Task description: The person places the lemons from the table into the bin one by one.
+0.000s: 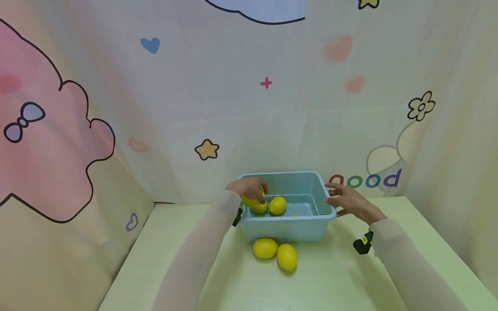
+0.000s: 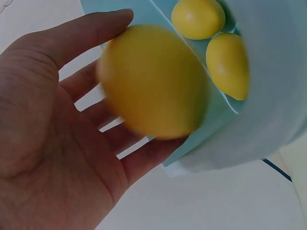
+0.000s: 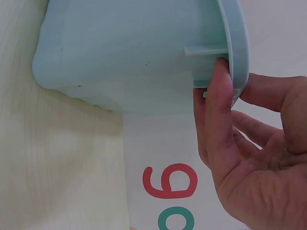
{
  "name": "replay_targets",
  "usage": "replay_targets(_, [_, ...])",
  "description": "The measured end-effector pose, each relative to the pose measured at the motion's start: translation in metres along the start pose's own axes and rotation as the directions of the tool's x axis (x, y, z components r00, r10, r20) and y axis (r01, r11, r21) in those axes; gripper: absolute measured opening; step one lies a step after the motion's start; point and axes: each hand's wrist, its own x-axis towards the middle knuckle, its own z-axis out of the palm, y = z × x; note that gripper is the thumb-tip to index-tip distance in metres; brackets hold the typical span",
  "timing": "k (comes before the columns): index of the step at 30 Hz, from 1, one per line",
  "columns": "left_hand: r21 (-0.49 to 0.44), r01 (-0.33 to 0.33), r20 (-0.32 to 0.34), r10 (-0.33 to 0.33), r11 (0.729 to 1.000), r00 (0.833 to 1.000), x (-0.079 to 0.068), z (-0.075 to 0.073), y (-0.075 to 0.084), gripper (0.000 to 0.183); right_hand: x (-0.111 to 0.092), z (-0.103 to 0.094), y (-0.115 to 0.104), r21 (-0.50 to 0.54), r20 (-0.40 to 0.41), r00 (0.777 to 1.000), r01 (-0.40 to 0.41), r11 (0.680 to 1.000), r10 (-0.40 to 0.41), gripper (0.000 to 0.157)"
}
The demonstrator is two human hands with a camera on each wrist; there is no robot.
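Note:
A light blue plastic bin (image 1: 285,230) stands on the table near the back wall. My left hand (image 1: 247,187) reaches over its left side and holds a lemon (image 2: 153,81) between thumb and curled fingers, as the left wrist view shows. Inside the bin lie a lemon (image 1: 278,205) and another lemon (image 2: 228,66) beside it; a sliver of yellow shows just above the front rim. At the bin's right end, my right hand (image 1: 354,204) grips the rim (image 3: 237,43), thumb on one side and fingers under the lip on the other.
Two lemons sit on the table in front of the bin, one lemon (image 1: 265,248) lying sideways and one lemon (image 1: 287,258) slanted. Behind the pale table (image 1: 327,280) hangs a printed curtain (image 1: 233,108); it also runs along both sides.

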Motion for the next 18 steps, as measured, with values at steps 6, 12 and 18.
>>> replay_targets(6, [-0.025, -0.040, -0.040, 0.039, 0.999, 0.998, -0.002, 0.002, -0.003, 0.044, 0.000, 0.000, 0.000, 0.005, 0.010, 1.000, -0.005, 1.000, 0.005, 0.075])
replay_targets(12, [0.010, -0.077, -0.060, 0.077, 0.997, 0.995, -0.007, 0.002, 0.002, 0.046, -0.001, -0.001, 0.002, 0.008, 0.010, 1.000, -0.004, 1.000, 0.004, 0.076])
replay_targets(18, [0.018, -0.094, -0.076, 0.095, 0.995, 0.993, -0.014, 0.000, 0.008, 0.046, -0.002, -0.001, -0.001, 0.006, 0.015, 1.000, 0.001, 1.000, -0.001, 0.076])
